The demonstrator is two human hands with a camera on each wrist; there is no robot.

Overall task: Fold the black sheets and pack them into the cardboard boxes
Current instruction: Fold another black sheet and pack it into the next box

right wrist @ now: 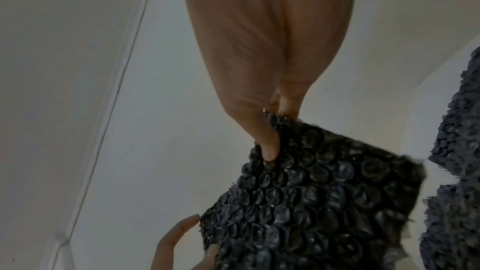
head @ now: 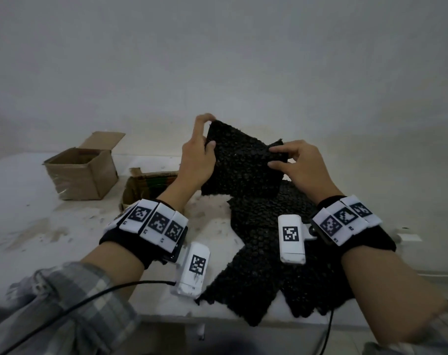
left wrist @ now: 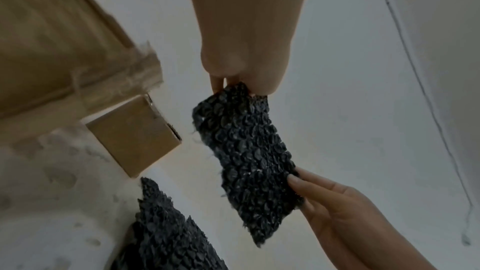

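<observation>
Hands share one black sheet (head: 241, 165) of bubbled material, held up clear of the counter (head: 64, 226) so it can be creased in the air. The left hand (head: 196, 160) pinches the sheet's upper left corner between thumb and fingers (head: 201, 121); the right hand (head: 298, 162) pinches the opposite edge, its thumb pressed into the bubbles. Holding two opposite sides keeps the limp sheet taut, which is probably why neither grip sits at the middle. More black sheets (head: 269, 265) lie overlapped on the counter under the wrists, within easy reach for later folds. An open cardboard box (head: 82, 172) stands well apart to the left, and a second, lower box (head: 146, 185) lies nearer, behind the left forearm. Judging by this, folding is under way and packing of this sheet has not begun.
</observation>
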